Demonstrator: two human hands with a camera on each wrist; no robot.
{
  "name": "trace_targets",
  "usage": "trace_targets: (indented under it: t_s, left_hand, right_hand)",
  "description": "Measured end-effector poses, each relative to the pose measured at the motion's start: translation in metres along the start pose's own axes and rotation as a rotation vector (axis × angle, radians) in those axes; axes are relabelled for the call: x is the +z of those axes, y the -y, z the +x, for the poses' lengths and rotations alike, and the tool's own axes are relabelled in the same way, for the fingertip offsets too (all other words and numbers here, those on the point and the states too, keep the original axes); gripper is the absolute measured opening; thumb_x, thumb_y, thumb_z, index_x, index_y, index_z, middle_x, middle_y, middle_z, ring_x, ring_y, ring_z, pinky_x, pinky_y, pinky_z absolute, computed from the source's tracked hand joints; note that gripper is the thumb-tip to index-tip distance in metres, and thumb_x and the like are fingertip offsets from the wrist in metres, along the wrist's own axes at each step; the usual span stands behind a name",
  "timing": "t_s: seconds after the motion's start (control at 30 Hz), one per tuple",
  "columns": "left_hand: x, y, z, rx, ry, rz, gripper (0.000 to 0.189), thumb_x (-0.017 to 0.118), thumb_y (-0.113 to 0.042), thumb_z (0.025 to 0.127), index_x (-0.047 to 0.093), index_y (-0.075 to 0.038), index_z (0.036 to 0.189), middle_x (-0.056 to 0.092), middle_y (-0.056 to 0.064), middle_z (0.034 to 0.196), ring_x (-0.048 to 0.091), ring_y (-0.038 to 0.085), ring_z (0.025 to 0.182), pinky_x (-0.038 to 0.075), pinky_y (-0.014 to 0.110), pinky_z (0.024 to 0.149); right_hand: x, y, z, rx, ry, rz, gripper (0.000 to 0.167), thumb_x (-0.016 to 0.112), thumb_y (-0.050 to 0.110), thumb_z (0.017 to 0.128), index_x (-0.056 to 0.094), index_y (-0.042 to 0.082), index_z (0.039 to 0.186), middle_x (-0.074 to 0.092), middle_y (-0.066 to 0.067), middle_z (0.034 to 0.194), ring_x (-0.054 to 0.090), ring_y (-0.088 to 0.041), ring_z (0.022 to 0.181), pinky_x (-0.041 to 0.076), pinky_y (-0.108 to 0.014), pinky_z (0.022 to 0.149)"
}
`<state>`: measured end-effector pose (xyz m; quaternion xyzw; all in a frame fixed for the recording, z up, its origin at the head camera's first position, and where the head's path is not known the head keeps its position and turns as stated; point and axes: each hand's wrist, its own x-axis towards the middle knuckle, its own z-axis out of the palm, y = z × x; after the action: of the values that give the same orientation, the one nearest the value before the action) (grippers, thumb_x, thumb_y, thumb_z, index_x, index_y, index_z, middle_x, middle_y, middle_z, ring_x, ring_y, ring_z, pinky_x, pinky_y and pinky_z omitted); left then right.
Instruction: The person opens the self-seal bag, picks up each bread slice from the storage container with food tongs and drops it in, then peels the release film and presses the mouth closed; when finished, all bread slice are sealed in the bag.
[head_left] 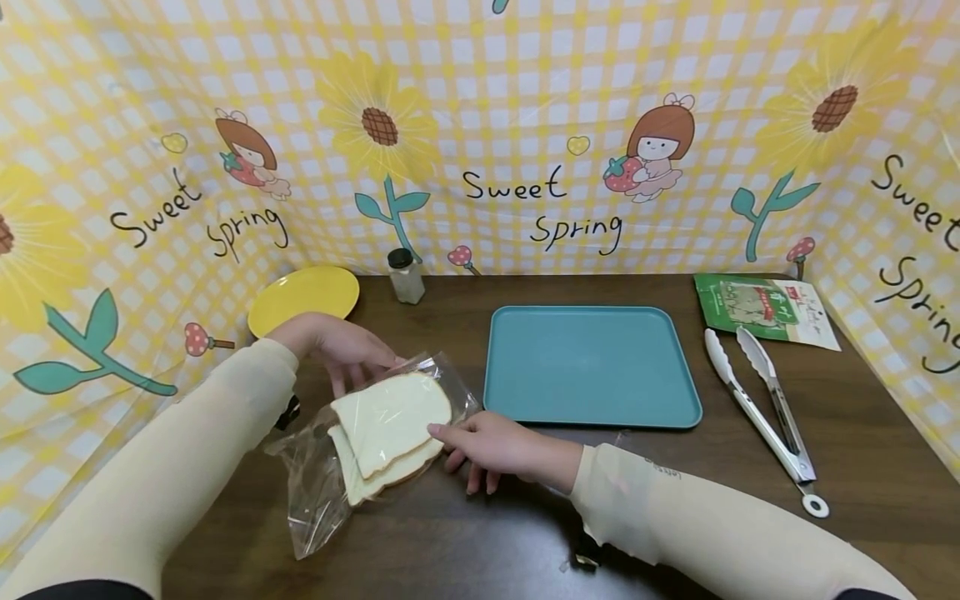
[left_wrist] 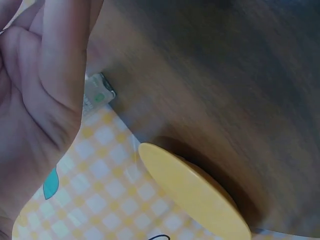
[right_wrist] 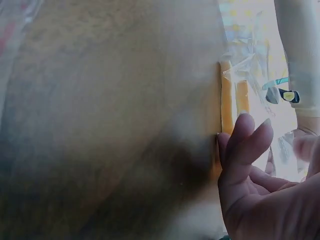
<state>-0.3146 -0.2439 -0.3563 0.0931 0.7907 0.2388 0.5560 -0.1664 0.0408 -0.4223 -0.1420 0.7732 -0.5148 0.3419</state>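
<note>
Two slices of white bread point(head_left: 401, 417) overlap inside a clear plastic bag point(head_left: 318, 500), tilted over the near left of the table. My left hand point(head_left: 348, 346) holds the bag's far edge, its fingertips partly hidden by the plastic. At the bag's right side my right hand point(head_left: 491, 446) grips it, the thumb on top of the bread and the other fingers at its side and below. In the right wrist view the brown crusts point(right_wrist: 227, 97) show beside the right hand's fingers point(right_wrist: 245, 145). The left wrist view shows the left palm point(left_wrist: 37, 100), fingertips cut off.
A blue tray point(head_left: 588, 367) lies right of the bread, with metal tongs point(head_left: 772, 417) and a green-and-white packet point(head_left: 765, 310) farther right. Behind my left hand are a yellow plate point(head_left: 303, 296) and a black-capped jar point(head_left: 407, 279). Checked cloth point(head_left: 510, 108) surrounds the table's back and sides.
</note>
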Motion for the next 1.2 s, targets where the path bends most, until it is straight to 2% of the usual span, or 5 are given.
trace_targets:
  t_s: [0.3, 0.47, 0.67, 1.07, 1.2]
  left_hand:
    - [0.008, 0.005, 0.003, 0.0, -0.008, -0.04, 0.063, 0.042, -0.045, 0.115, 0.035, -0.009, 0.166, 0.051, 0.02, 0.161, 0.071, 0.027, 0.122, 0.065, 0.044, 0.086]
    - [0.01, 0.011, 0.011, -0.009, -0.042, -0.098, 0.053, 0.038, -0.042, 0.117, 0.046, -0.009, 0.158, 0.072, 0.012, 0.139, 0.078, 0.019, 0.093, 0.064, 0.034, 0.072]
    - [0.009, 0.02, 0.016, 0.003, -0.091, -0.137, 0.049, 0.033, -0.042, 0.116, 0.06, -0.008, 0.139, 0.08, 0.008, 0.105, 0.069, 0.011, 0.062, 0.062, 0.031, 0.067]
    - [0.015, 0.026, 0.03, 0.12, -0.062, -0.029, 0.05, 0.046, -0.051, 0.114, 0.059, -0.013, 0.143, 0.07, 0.003, 0.095, 0.066, 0.013, 0.079, 0.058, 0.028, 0.069]
    - [0.016, 0.027, 0.036, 0.16, -0.105, -0.037, 0.052, 0.041, -0.046, 0.116, 0.054, -0.009, 0.149, 0.071, 0.004, 0.11, 0.068, 0.013, 0.095, 0.059, 0.03, 0.078]
  right_hand:
    - [0.006, -0.002, -0.001, -0.001, -0.025, 0.083, 0.049, 0.055, 0.044, 0.11, 0.076, 0.0, 0.107, 0.083, -0.013, 0.101, 0.064, -0.01, 0.053, 0.047, -0.023, 0.042]
    - [0.007, -0.003, 0.001, -0.005, -0.038, 0.155, 0.04, 0.052, 0.031, 0.111, 0.075, -0.002, 0.104, 0.083, -0.017, 0.102, 0.063, -0.01, 0.052, 0.046, -0.022, 0.042]
    - [0.008, -0.005, 0.003, -0.01, -0.051, 0.201, 0.033, 0.048, 0.015, 0.101, 0.075, -0.004, 0.103, 0.083, -0.019, 0.102, 0.063, -0.01, 0.052, 0.045, -0.022, 0.042]
    - [0.008, -0.006, 0.003, -0.067, -0.084, 0.203, 0.032, 0.044, 0.016, 0.104, 0.07, -0.004, 0.103, 0.082, -0.021, 0.104, 0.065, -0.01, 0.053, 0.047, -0.022, 0.043]
    - [0.007, -0.008, 0.003, -0.097, -0.104, 0.155, 0.032, 0.043, 0.016, 0.105, 0.068, -0.002, 0.099, 0.081, -0.017, 0.105, 0.066, -0.01, 0.054, 0.048, -0.024, 0.044]
